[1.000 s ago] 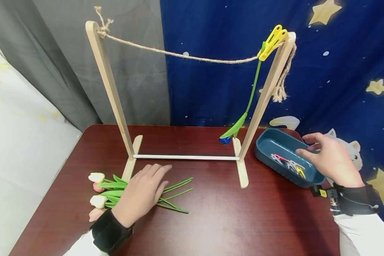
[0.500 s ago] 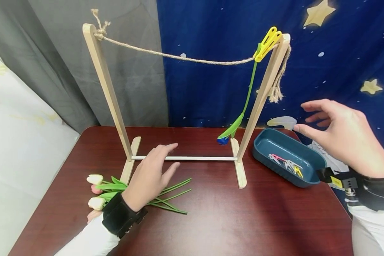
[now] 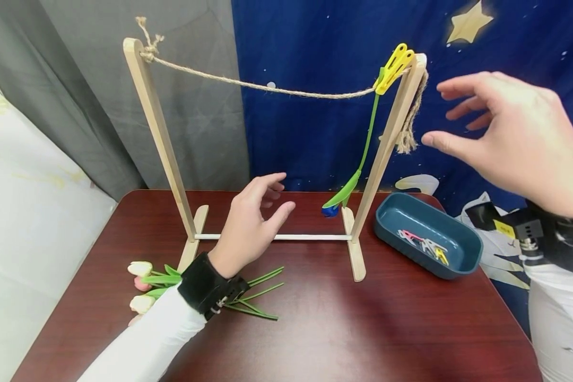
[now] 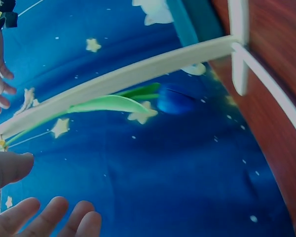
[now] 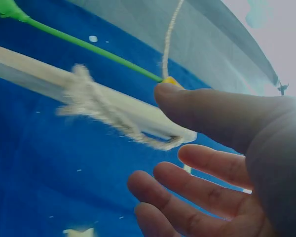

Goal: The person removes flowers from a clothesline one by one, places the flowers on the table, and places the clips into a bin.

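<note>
Wooden frame (image 3: 382,154) stands on the dark red table (image 3: 344,329), a yellow peg (image 3: 394,68) pinning a blue-headed tulip (image 3: 348,193) to its rope (image 3: 267,87). At three o'clock of the peg hangs the right hand (image 3: 511,140), fingers spread, empty. The left hand (image 3: 253,228) hovers open at six o'clock of the rope. Only the head view shows the lying tulips (image 3: 145,278) and tray (image 3: 427,241); the right wrist view shows the frayed rope end (image 5: 103,111) close.

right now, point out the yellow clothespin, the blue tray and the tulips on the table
yellow clothespin (image 3: 394,67), head view, middle of its body
blue tray (image 3: 459,268), head view, near rim
tulips (image 3: 141,268), head view, a white bloom
</note>
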Demonstrator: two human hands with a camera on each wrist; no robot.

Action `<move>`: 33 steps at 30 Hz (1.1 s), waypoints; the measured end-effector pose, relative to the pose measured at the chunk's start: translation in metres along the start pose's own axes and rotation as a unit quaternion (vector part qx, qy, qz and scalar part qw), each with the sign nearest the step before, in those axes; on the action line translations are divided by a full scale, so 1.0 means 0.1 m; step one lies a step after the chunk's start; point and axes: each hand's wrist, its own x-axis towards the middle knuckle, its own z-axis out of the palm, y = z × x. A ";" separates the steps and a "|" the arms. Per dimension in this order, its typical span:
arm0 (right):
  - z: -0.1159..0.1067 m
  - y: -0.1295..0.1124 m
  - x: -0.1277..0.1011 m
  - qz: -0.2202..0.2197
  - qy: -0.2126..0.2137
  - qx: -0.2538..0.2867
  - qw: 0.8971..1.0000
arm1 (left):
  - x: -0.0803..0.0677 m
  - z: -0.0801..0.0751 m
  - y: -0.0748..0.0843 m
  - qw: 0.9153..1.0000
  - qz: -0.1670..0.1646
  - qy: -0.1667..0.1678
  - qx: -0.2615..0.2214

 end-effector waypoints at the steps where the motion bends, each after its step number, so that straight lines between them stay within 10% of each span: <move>1: -0.02 -0.01 0.04 -0.005 0.003 -0.003 1.000 | 0.05 0.02 0.02 1.000 0.000 0.004 -0.010; 33: -0.11 -0.23 0.87 -0.101 -0.078 0.009 0.992 | 1.19 0.76 0.50 0.982 -0.027 0.015 -0.186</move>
